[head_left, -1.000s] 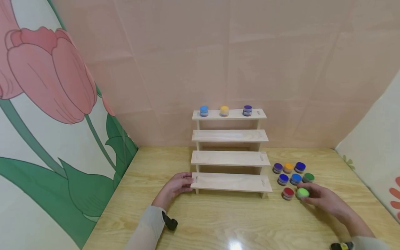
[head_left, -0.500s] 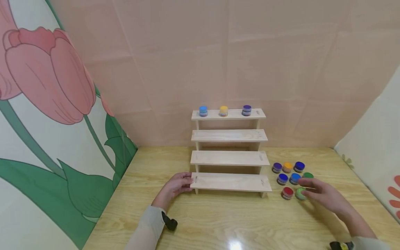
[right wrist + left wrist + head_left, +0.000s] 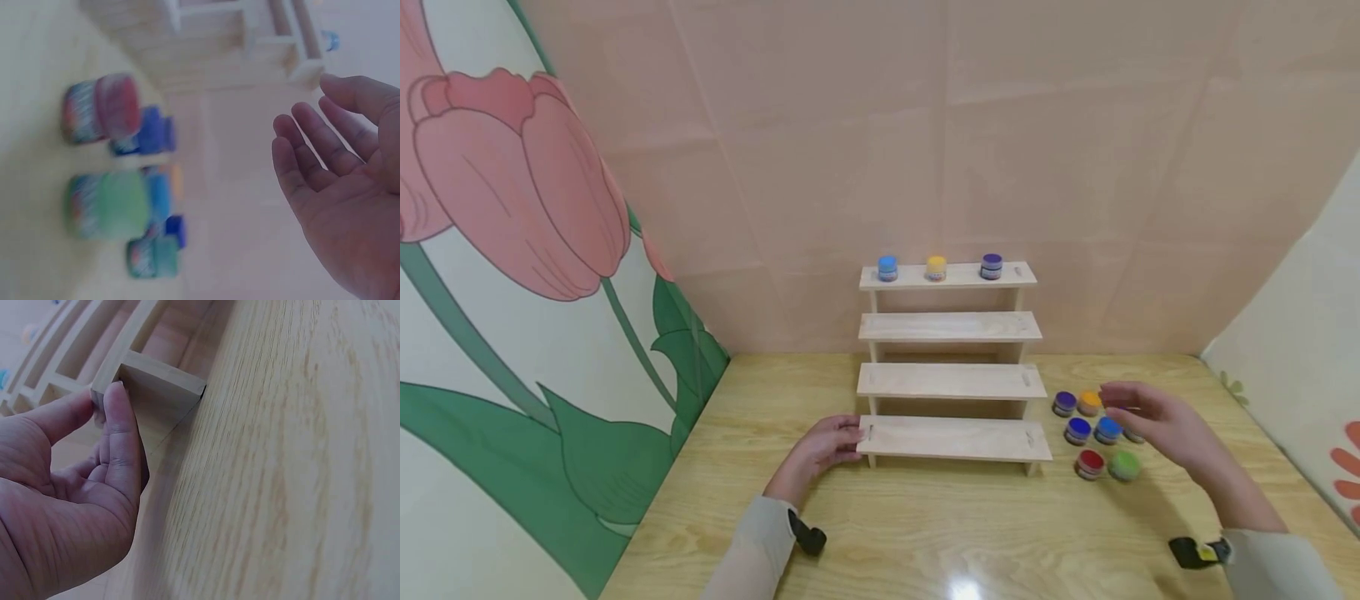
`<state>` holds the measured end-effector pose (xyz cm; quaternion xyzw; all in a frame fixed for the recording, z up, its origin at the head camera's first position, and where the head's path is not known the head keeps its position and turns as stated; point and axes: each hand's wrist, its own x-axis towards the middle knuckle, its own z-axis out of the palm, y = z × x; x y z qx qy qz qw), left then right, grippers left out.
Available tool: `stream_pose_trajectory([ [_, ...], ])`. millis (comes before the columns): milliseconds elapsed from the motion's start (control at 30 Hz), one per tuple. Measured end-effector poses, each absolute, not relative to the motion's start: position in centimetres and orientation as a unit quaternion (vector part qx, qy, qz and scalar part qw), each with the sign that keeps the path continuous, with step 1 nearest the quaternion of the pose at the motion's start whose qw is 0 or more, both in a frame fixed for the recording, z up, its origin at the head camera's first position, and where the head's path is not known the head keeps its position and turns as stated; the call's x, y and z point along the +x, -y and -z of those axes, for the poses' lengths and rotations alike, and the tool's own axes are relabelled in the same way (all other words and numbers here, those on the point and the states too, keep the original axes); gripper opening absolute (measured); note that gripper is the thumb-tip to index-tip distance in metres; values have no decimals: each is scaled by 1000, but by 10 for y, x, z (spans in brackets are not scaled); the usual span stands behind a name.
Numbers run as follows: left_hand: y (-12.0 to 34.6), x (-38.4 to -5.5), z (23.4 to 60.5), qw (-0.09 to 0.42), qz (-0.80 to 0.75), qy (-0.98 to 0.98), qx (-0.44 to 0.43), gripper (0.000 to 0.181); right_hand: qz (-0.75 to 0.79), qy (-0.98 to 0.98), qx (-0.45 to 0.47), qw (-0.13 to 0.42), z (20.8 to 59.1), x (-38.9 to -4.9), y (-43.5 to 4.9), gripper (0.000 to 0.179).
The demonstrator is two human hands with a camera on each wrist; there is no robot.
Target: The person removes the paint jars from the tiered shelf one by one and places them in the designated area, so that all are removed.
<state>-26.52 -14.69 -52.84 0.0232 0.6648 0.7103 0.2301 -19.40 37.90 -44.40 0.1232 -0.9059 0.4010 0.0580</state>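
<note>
My left hand [image 3: 816, 450] pinches the left end of the lowest step of a pale wooden tiered display rack [image 3: 955, 437]. The left wrist view shows its thumb and a finger on either side of the board's corner [image 3: 100, 394]. Over a group of small paint jars hovers my right hand [image 3: 1172, 429], fingers spread and relaxed, palm bare in the right wrist view. Below it stand a light green jar [image 3: 1124, 466] and a red jar [image 3: 1090, 464]. Behind these are a dark blue jar [image 3: 1078, 431], a blue jar [image 3: 1107, 430], a purple jar [image 3: 1064, 404] and an orange jar [image 3: 1089, 403]. The hand partly covers a dark green jar [image 3: 153, 257].
On the rack's top step sit a light blue jar [image 3: 887, 268], a yellow jar [image 3: 936, 268] and a purple-lidded jar [image 3: 991, 267]. The rack stands on a wood-grain table [image 3: 925, 525] before a pinkish backdrop [image 3: 820, 167]. A tulip-printed panel [image 3: 527, 183] borders the left.
My right hand has let go of the light green jar, leaving it beside the red one, and has risen up and away from it. The left hand keeps its hold on the rack.
</note>
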Motion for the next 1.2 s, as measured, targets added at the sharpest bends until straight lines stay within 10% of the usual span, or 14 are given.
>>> stream_pose_trajectory([
  [1200, 147, -264, 523, 237, -708, -666, 17, 48, -505, 858, 83, 42, 335, -292, -285, 63],
])
